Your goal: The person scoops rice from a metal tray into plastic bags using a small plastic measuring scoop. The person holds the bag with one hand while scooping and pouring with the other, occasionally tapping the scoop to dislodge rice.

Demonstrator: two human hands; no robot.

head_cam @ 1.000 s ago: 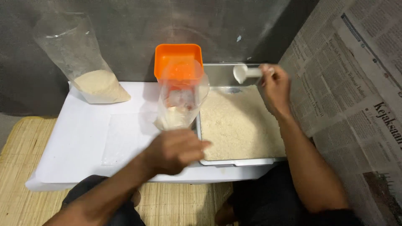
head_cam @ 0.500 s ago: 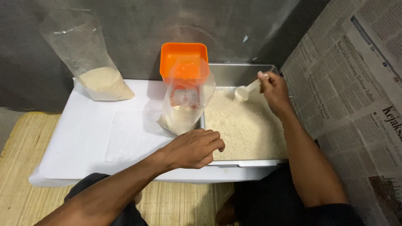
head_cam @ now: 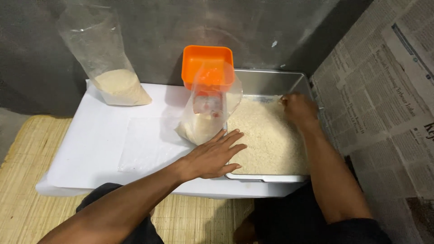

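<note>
Left hand [head_cam: 212, 156] noted flat and open, fingers [head_cam: 233, 135] spread wide, palm down, gripping nothing; fingertips over the near left corner of the metal tray [head_cam: 266, 177] and touching or nearly touching the rice [head_cam: 266, 140] inside it. Directly beyond those fingers, just beside them: small clear plastic bag [head_cam: 205, 115], upright and leaning slightly, mouth open, a low layer of white grain in its bottom, standing at the tray's left wall. Behind that bag, further from the left hand: orange plastic container [head_cam: 207, 61], upright, against the dark wall. Right hand [head_cam: 298, 108] found at the far right of the tray, well apart from the left hand, curled with knuckles up and fingers pressed down into the rice near the back wall; whether anything is closed inside the grip cannot be told from this view (fingers turned away and partly buried). Rice spread in a shallow, fairly even bed, filling most of the tray between the two hands. To the left of the left hand, under the forearm: white sheet [head_cam: 90, 149] covering the low table, with a flat clear plastic bag [head_cam: 147, 144] lying on it. Far left and beyond, well apart from both hands: larger clear bag [head_cam: 110, 72], upright against the wall, partly filled with white grain. Newspaper [head_cam: 384, 99] lining the wall to the right of the right hand. Woven mat [head_cam: 27, 180] on the floor below the table.
</note>
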